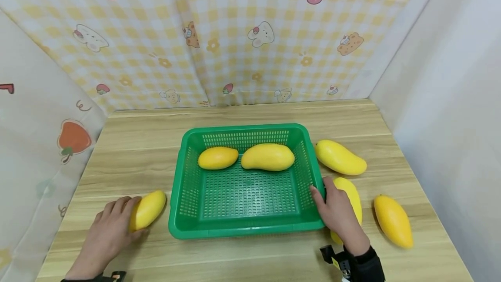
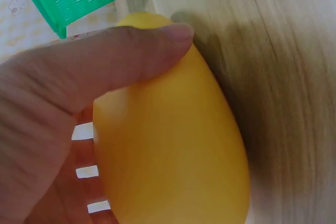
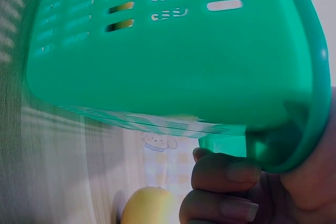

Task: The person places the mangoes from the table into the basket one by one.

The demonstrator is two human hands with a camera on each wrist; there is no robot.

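My left hand (image 1: 113, 225) grips a yellow mango (image 1: 149, 209) left of the green basket; in the left wrist view the thumb lies across the mango (image 2: 173, 129), close over the wooden table. With my right hand (image 1: 338, 208) I hold the right rim of the green plastic basket (image 1: 246, 232), thumb on the inside and fingers curled under the rim outside, as the right wrist view of the basket (image 3: 157, 72) shows. Inside the basket, along its far side, lie a smaller orange-yellow mango (image 1: 218, 158) and a larger yellow mango (image 1: 268, 157).
Right of the basket lie a yellow mango (image 1: 340, 157), another mango (image 1: 352, 193) partly hidden under my right hand and wrist, and an orange-yellow mango (image 1: 393, 221). A checked cloth (image 1: 235, 34) hangs behind the wooden table (image 1: 148, 138); a white wall (image 1: 442, 99) stands at the right.
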